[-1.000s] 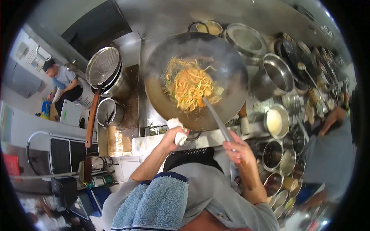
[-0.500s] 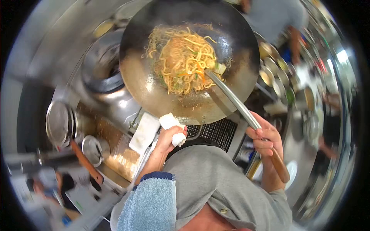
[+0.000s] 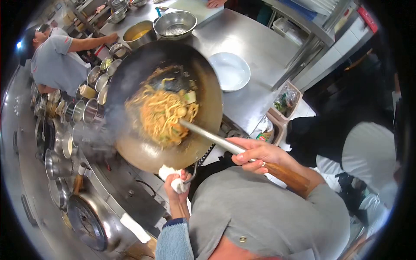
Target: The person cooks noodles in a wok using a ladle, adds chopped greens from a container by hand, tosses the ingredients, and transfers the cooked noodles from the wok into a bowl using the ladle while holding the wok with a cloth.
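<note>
A big dark wok (image 3: 206, 93) full of fried noodles (image 3: 167, 115) with bits of vegetable hangs in front of me, tilted and lightly steaming. My left hand (image 3: 174, 193) is closed round the wok's looped metal handle (image 3: 192, 172), with a folded white cloth (image 3: 170, 172) in its grip. My right hand (image 3: 260, 155) grips a long-handled wok utensil (image 3: 212, 136) where its metal shaft meets the wooden grip. The utensil's head is buried in the noodles, so its shape is hidden.
A white plate (image 3: 229, 71) lies on the steel table (image 3: 255, 43) beyond the wok. Near it stand a colander (image 3: 175, 24) and a pot of yellow liquid (image 3: 139, 34). Several ingredient containers (image 3: 92, 110) line the left. A co-worker (image 3: 60, 56) reaches in there; another person's hand (image 3: 216, 3) rests at the back.
My view has swung from the stove to the steel table. The wok has come along, off the stove area, with my left hand now on its handle. The right hand keeps its utensil.
</note>
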Demonstrator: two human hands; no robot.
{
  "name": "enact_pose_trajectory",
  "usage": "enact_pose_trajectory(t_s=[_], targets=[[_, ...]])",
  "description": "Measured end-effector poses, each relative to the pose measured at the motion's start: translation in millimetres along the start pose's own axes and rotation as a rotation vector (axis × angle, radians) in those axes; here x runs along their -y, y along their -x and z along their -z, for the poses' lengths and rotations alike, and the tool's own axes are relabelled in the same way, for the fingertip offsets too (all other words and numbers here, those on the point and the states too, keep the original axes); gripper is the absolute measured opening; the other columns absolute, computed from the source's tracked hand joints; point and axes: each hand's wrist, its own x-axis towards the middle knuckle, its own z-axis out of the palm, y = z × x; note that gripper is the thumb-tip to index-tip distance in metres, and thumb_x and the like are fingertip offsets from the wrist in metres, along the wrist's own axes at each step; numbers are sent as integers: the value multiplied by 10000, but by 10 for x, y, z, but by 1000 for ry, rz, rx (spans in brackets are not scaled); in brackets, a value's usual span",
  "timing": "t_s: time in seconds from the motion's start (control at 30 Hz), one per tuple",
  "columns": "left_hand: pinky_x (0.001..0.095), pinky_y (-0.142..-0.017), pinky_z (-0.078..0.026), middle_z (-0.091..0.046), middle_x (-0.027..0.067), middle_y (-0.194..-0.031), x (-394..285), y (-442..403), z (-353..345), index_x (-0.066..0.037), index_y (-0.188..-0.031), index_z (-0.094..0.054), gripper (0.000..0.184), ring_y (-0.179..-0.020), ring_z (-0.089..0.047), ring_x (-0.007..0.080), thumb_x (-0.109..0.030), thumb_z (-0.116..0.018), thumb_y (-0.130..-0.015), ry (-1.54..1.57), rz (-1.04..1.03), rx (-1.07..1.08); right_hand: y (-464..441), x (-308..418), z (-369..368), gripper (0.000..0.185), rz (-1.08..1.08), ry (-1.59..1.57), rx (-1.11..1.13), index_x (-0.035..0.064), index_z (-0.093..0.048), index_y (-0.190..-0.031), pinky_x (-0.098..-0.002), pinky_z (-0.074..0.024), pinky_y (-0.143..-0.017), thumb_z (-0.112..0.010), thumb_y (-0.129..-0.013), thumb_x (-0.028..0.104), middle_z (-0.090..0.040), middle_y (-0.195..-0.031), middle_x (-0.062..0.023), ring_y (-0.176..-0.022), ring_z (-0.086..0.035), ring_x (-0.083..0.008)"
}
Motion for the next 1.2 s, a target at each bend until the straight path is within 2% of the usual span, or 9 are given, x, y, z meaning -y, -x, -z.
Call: enact_pose_trajectory(t_s=[0.07,0.13,0.27,0.37,0.67,0.8,0.83,1.07,1.2], targets=[[328,-601,-387,-541,156,-758,1026,-678,-896,23,-797,-511,130,-666,-499,194,-75,-535,-714,-196,-55,-130,507,748,1254,622,64,-85,63,86,-208,-1478,-172,-333,-329,-493,-928,30,-401,-781,0,-450,-353,-4],[319,-605,-392,-558,125,-706,1287,-1022,-1147,1,-790,-524,114,-618,-494,198,-76,-545,-708,-318,6,-65,681,1025,1588,576,106,-148,72,80,-247,-1451,-173,-333,-343,-501,-934,51,-395,-752,21,-462,-340,1],[313,-591,-478,-598,112,-723,1475,-1769,-1169,6,-796,-576,92,-644,-594,203,-64,-571,-737,-457,-143,-76,728,1448,1690,399,168,-238,-53,36,-353,-1324,-174,-322,-331,-468,-942,29,-389,-771,7,-463,-346,1],[297,-559,-504,-636,115,-772,1515,-2204,-1339,27,-835,-605,125,-631,-620,194,-48,-590,-737,-575,-248,-91,795,1754,1691,95,230,-357,15,34,-382,-990,-163,-314,-305,-466,-944,27,-393,-765,-9,-453,-351,5],[285,-556,-477,-612,79,-755,1262,-2880,-1810,-13,-851,-570,151,-638,-599,171,-20,-589,-701,-633,-355,-17,1052,2102,1645,53,339,-636,-22,2,-325,-973,-212,-405,-283,-352,-992,43,-373,-752,-53,-434,-436,-42],[282,-553,-476,-615,79,-750,1180,-3056,-1921,-6,-858,-576,149,-635,-599,173,-21,-595,-711,-610,-413,-37,1122,2026,1764,328,391,-604,-97,-54,-297,-1273,-198,-392,-258,-387,-965,9,-386,-786,-71,-415,-426,-41],[284,-552,-476,-621,78,-751,1147,-3072,-1949,-7,-843,-581,129,-632,-598,172,-19,-598,-716,-623,-367,-47,1134,1992,1830,502,393,-488,-133,-41,-219,-1399,-184,-392,-257,-434,-947,5,-397,-777,-61,-399,-399,-26],[281,-557,-480,-624,70,-753,1062,-3330,-2028,-22,-852,-583,137,-656,-607,164,-9,-586,-716,-679,-465,0,1019,1532,2196,699,459,-28,-412,-8,-230,-1462,-173,-280,-263,-561,-847,-12,-420,-735,-12,-379,-337,-17],[275,-555,-477,-611,64,-760,1041,-3356,-2009,-31,-859,-563,146,-651,-599,160,-9,-581,-717,-678,-433,-27,905,1254,2399,737,455,164,-555,15,-181,-1491,-216,-330,-293,-530,-843,-37,-465,-771,-31,-399,-363,-47]])
